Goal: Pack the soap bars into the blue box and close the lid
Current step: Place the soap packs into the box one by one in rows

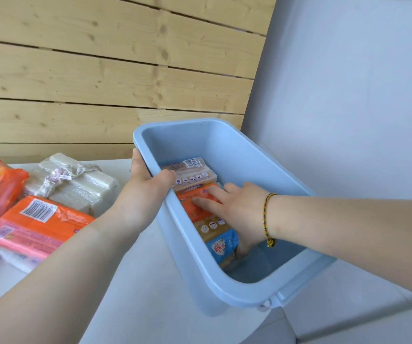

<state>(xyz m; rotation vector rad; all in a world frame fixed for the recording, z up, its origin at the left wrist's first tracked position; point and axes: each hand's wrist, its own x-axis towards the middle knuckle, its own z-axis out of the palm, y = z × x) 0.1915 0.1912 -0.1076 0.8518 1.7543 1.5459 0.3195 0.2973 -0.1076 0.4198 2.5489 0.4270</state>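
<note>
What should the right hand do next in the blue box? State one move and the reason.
Probably let go and lift out toward the table. The right hand lies flat on the orange soap pack, already down inside the blue box, which the left hand steadies by its rim. More soap packs wait outside.

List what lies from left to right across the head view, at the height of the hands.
Orange soap packs → white wrapped soap bundle → left hand on the blue box rim → right hand inside it.

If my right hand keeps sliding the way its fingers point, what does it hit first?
Probably the box's left wall, where the left hand grips the rim; the right hand rests flat on the orange soap bar.
</note>
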